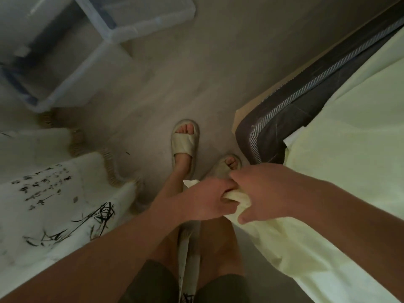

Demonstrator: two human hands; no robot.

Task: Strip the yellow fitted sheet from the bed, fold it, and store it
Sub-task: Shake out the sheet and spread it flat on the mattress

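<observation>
The pale yellow fitted sheet [349, 138] covers the bed on the right and hangs off its near corner. That corner of the dark grey mattress [271, 138] lies bare, its striped piping showing. My left hand [205, 202] and my right hand [262, 191] meet in front of my legs, both gripping a bunched end of the sheet. A fold of the cloth shows between the fingers of the two hands. From my right hand the sheet runs down and to the right.
A clear plastic storage box [72, 49] with its lid [140, 16] beside it stands on the floor at the upper left. A white fringed rug [54, 193] with black ink marks lies at left. My feet in beige slippers [184, 143] stand on the grey floor.
</observation>
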